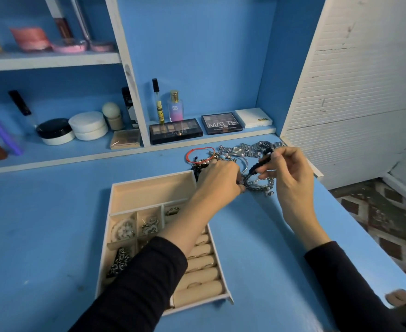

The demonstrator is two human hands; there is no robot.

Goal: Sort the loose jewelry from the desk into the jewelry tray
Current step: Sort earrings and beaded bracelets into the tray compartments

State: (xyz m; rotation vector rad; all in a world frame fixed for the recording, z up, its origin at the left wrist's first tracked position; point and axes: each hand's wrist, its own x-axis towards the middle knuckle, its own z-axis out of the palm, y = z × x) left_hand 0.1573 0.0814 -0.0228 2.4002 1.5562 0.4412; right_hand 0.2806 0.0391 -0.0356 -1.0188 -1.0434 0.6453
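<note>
Bracelet untangling going on: right hand is pinching a dark beaded bracelet by its upper end, holding it up over the jewelry pile just behind the tray. Left hand is curling into the pile; can't tell what it's gripping. Bracelet's looking light, floppy and snag-prone, so holding near the tangle seems smartest.

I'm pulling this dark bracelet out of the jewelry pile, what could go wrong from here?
The dark beaded bracelet pinched by your right hand looks caught in the pearl-and-chain tangle; tugging could snap a strand or drag the watches. The tangle sits near the right edge of the desk, so freed pieces might drop to the floor.
</note>
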